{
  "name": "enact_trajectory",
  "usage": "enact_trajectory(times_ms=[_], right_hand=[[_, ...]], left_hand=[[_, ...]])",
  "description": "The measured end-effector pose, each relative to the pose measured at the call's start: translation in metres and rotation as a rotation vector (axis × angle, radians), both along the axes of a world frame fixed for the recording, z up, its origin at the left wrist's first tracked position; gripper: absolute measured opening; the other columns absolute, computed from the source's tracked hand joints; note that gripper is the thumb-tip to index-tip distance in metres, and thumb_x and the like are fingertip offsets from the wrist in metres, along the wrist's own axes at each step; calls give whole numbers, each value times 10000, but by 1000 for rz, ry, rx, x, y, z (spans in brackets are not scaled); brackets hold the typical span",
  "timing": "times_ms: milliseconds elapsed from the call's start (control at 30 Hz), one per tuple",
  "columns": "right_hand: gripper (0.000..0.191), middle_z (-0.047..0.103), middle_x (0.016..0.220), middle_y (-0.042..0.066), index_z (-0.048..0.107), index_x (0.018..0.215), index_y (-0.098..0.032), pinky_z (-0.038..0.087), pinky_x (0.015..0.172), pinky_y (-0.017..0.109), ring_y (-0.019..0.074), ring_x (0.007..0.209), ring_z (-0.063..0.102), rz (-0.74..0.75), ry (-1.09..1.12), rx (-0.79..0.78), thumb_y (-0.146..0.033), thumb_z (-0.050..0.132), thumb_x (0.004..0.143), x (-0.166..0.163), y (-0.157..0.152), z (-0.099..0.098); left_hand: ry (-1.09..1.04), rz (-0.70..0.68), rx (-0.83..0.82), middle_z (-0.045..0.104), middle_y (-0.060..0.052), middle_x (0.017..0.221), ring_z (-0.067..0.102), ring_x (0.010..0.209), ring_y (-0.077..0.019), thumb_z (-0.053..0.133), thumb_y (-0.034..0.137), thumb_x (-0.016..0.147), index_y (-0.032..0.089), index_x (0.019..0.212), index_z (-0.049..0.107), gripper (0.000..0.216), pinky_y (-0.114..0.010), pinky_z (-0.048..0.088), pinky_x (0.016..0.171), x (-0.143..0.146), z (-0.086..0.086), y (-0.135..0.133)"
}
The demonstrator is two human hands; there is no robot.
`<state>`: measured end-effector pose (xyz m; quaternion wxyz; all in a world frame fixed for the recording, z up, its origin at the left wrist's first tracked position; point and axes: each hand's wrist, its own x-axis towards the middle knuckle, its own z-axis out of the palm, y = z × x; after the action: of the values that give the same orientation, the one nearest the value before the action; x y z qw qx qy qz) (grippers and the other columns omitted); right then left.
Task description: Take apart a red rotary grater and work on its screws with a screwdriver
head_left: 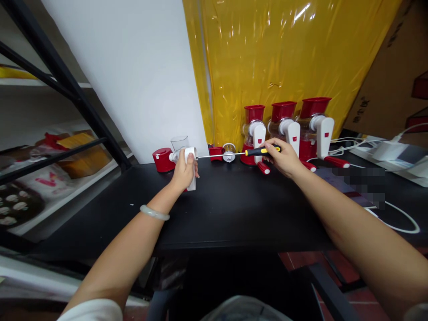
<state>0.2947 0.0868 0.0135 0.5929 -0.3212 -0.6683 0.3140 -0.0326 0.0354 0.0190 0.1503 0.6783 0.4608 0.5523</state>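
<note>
My left hand (184, 171) is closed around a white crank handle (191, 183) attached to a clear plastic grater housing (179, 142). In my right hand (281, 156) is a long screwdriver (254, 152) with a yellow and black grip, its fingers pinching the grip's end. The steel shaft runs level to the left, and its tip meets the round white end of the handle beside my left fingers. Just behind the left hand sits a red base (163, 159). A drum grater cylinder (229, 152) lies between the hands, farther back, next to a red part (216, 153).
Several assembled red and white rotary graters (284, 129) stand along the yellow film (267, 58) at the back. White cables and a power strip (388, 151) lie at the right. Left of the black table (227, 214) is a shelf (67, 191) with bags.
</note>
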Motion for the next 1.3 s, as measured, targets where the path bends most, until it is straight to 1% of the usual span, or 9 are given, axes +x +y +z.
enact_trajectory(times_ms=[133, 367, 500, 733, 867, 967, 1033, 1133, 1300], right_hand=[[342, 583, 677, -12, 679, 869, -215, 402, 528, 256, 108, 554, 507, -15, -17, 12, -552, 643, 821, 2, 3, -1], [314, 596, 728, -9, 687, 863, -218, 424, 565, 262, 106, 590, 501, -18, -48, -13, -526, 670, 805, 5, 4, -2], [339, 627, 771, 1, 694, 903, -213, 438, 582, 260, 109, 625, 521, 3, -76, -49, -530, 689, 783, 7, 7, -3], [407, 681, 906, 30, 705, 959, -221, 514, 675, 286, 135, 734, 593, 31, -90, -75, -553, 742, 727, 11, 14, -8], [487, 660, 884, 17, 664, 981, -228, 530, 653, 303, 144, 708, 617, 47, -24, -130, -637, 709, 720, 7, 15, -12], [550, 604, 673, 3, 632, 910, -228, 473, 555, 308, 146, 564, 557, -46, -79, -118, -746, 463, 836, 8, 15, -12], [585, 530, 553, -12, 620, 861, -230, 421, 528, 311, 145, 496, 494, -128, -187, -81, -751, 356, 876, 10, 16, -11], [537, 510, 558, -20, 584, 778, -225, 395, 550, 303, 142, 529, 481, -184, -290, -45, -737, 442, 854, 12, 17, -11], [467, 537, 603, -41, 568, 795, -217, 399, 549, 275, 114, 534, 471, -100, -221, -63, -684, 584, 799, 8, 15, -11]], left_hand=[[-23, 1, -106, 534, 50, 603, 538, 375, -108, 347, 601, 987, 228, 933, 397, 380, -233, 464, 393, 3, 1, -2], [-175, -51, -374, 516, 74, 528, 522, 344, -130, 394, 656, 948, 235, 979, 423, 423, -240, 477, 371, 5, -3, 2], [-221, -62, -477, 521, 63, 510, 511, 335, -134, 406, 688, 924, 237, 937, 429, 452, -248, 479, 363, 5, -5, 3], [-251, -46, -696, 513, 42, 471, 480, 312, -135, 356, 660, 946, 227, 844, 434, 451, -267, 483, 359, 11, -2, -1], [-274, -54, -727, 521, 39, 481, 483, 322, -130, 360, 693, 929, 222, 845, 450, 487, -270, 500, 377, 11, -5, 0], [-266, -71, -726, 521, 40, 487, 492, 328, -137, 357, 690, 934, 224, 878, 455, 480, -264, 490, 365, 10, -9, 1], [-256, -59, -737, 524, 40, 489, 499, 332, -141, 361, 694, 931, 226, 889, 451, 479, -266, 491, 365, 11, -11, 2], [-252, -42, -748, 531, 37, 497, 509, 342, -144, 366, 703, 926, 224, 894, 452, 487, -280, 510, 380, 10, -14, 3], [-270, -38, -767, 526, 40, 487, 501, 329, -143, 356, 719, 918, 224, 904, 457, 505, -271, 499, 369, 7, -17, 7]])
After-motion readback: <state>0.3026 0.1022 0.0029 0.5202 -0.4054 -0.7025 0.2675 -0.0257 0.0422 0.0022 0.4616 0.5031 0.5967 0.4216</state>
